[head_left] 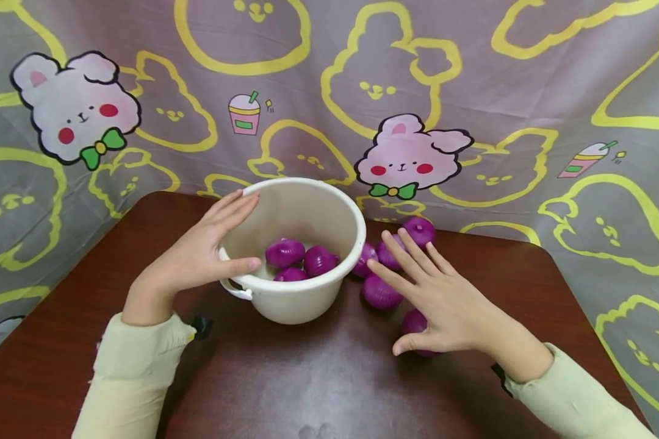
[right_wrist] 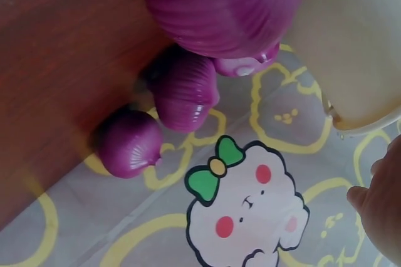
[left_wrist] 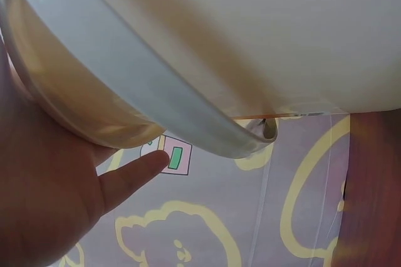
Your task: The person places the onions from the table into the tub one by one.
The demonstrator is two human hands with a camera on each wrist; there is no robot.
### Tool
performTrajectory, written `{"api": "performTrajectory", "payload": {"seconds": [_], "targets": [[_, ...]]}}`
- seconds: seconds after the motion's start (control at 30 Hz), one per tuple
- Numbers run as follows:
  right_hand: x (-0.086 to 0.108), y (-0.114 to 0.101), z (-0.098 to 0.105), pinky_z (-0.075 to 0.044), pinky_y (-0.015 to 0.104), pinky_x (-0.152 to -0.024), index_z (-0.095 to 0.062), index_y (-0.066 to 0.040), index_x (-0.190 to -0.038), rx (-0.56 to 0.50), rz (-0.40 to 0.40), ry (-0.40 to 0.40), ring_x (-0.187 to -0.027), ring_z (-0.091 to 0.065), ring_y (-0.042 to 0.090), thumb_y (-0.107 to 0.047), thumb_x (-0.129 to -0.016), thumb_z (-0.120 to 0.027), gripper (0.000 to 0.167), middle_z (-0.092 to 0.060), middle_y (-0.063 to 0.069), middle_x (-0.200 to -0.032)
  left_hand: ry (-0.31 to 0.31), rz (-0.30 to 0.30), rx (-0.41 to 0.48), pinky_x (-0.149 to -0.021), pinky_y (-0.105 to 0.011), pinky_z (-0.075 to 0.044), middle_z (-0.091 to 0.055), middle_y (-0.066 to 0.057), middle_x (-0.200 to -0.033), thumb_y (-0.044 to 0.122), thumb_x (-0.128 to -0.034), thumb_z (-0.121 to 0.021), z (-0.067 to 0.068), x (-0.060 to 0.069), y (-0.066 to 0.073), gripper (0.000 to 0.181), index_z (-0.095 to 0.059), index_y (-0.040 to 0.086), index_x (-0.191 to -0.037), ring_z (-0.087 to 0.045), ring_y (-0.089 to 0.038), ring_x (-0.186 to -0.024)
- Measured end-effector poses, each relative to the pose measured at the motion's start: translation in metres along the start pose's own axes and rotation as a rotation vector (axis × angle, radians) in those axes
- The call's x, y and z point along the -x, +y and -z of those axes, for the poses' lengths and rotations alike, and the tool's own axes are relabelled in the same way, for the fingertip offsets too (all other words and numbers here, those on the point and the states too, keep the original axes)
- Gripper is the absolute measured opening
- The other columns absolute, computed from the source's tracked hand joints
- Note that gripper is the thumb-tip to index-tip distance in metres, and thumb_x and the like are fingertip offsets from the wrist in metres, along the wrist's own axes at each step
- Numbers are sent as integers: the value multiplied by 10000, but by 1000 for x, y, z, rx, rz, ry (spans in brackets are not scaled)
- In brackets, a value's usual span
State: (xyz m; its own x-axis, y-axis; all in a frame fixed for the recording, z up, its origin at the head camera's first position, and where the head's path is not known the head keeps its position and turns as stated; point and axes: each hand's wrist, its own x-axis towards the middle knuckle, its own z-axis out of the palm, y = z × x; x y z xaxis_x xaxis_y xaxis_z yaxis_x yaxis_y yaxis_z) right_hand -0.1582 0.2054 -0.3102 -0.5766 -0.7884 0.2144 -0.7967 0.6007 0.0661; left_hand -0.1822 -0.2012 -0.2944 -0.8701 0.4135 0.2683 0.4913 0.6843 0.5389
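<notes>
A white bucket [head_left: 296, 299] stands upright on the table, with several purple onions [head_left: 285, 252] inside. At its left rim is my left hand [head_left: 198, 250], fingers extended and thumb over the opening; whether it touches the rim I cannot tell. In the left wrist view the hand [left_wrist: 50, 179] is beside the bucket [left_wrist: 282, 41]. My right hand [head_left: 445, 302] is spread above the onions [head_left: 381, 291] to the right of the bucket, holding nothing. The right wrist view shows a large onion [right_wrist: 225, 7] near the camera and part of the right hand [right_wrist: 382, 210].
The brown table [head_left: 318, 390] ends at a patterned cloth [head_left: 307, 73] hanging behind and at both sides. A white handle [head_left: 236, 291] hangs at the bucket's front left. One onion [head_left: 419, 231] lies near the table's back edge.
</notes>
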Motion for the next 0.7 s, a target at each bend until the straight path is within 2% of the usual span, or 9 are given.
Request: {"api": "performTrajectory", "payload": {"seconds": [0.3, 0.47, 0.7], "targets": [[15, 5, -13, -213, 678, -1156, -199, -298, -1598, 19, -64, -15, -1561, 34, 329, -914, -727, -457, 1098, 9, 75, -1694, -4, -3, -9, -1165, -683, -197, -246, -18, -1657, 393, -790, -774, -1, -1, 0, 951, -295, 139, -1572, -70, -253, -1557], [23, 7, -19, -224, 687, -1145, -205, -293, -1598, -6, -78, -16, -1559, 19, 342, -879, -716, -538, 1110, -9, 93, -1692, -8, -6, -16, -1166, -682, -196, -247, -16, -1657, 396, -791, -772, -1, -1, 1, 950, -300, 126, -1569, -70, -255, -1557], [30, 10, -28, -231, 688, -1143, -196, -289, -1599, -30, -110, -38, -1561, 26, 335, -735, -638, -752, 1197, 19, 61, -1694, -14, -20, -15, -1159, -687, -203, -255, -50, -1653, 470, -812, -749, 0, -1, 2, 947, -296, 132, -1571, -80, -282, -1554]]}}
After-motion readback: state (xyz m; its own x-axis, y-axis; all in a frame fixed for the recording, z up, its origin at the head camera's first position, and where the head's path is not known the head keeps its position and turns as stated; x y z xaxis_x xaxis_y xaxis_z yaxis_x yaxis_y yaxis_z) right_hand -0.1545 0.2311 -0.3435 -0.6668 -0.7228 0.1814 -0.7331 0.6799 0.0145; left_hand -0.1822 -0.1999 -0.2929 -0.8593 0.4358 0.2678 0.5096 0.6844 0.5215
